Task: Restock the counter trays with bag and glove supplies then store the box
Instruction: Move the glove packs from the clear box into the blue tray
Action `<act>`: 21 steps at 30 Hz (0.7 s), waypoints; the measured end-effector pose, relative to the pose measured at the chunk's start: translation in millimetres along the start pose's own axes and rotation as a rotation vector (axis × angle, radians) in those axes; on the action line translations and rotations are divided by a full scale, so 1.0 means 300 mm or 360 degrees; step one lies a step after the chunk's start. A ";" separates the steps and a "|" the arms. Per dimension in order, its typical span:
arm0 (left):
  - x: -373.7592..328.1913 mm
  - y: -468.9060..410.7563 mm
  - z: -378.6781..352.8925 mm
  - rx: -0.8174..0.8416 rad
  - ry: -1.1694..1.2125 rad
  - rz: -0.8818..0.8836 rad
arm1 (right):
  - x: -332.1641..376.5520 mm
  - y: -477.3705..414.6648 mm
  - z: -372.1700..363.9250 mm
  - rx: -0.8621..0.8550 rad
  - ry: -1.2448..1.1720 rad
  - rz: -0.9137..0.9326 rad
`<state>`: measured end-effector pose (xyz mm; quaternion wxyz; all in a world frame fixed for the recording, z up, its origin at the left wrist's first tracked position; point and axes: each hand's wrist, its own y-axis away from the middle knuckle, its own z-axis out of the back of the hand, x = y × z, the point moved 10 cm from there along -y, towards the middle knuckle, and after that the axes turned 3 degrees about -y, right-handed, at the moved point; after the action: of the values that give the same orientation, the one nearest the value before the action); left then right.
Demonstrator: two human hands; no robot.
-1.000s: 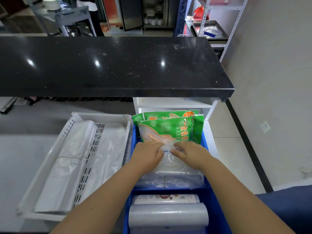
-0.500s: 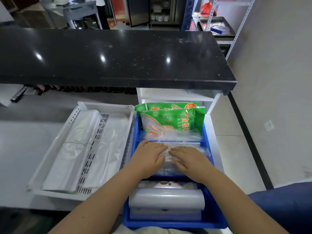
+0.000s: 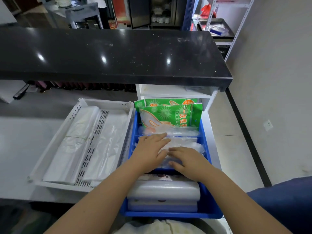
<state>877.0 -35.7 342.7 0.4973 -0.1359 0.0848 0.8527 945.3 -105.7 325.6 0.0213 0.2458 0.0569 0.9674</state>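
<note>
The blue tray [image 3: 168, 215] is smooth, faintly shiny plastic, holding clear crinkled plastic packs [image 3: 182, 144], glossy green printed packets [image 3: 170, 114] at its far end and smooth milky film rolls [image 3: 163, 190] at its near end. Left of it, the white tray [image 3: 108, 103] is matt perforated plastic holding translucent creased plastic bags [image 3: 76, 144]. Beyond it, the black surface [image 3: 109, 53] is polished, speckled and glossy.

Left hand [image 3: 150, 152], right hand [image 3: 190, 159] cover clear packs [image 3: 184, 141].

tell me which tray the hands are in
The blue tray, right of the white tray: left hand and right hand rest flat on clear packets in its middle compartment; the white one is untouched.
</note>
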 end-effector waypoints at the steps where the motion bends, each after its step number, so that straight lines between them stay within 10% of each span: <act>1: -0.010 -0.012 -0.023 0.0084 -0.0062 -0.0031 | 0.009 -0.004 -0.001 0.0016 -0.0003 0.0031; 15: 0.090 0.034 -0.118 0.0335 -0.0190 0.0112 | -0.100 -0.024 -0.024 -0.0035 0.0085 -0.0282; 21: 0.077 0.014 -0.056 0.0049 -0.0185 0.0085 | -0.108 -0.028 -0.034 -0.0010 0.0145 -0.0276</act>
<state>865.1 -23.5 319.6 0.4806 -0.0763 0.0725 0.8706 968.8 -100.7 300.3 0.1031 0.1957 0.0757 0.9723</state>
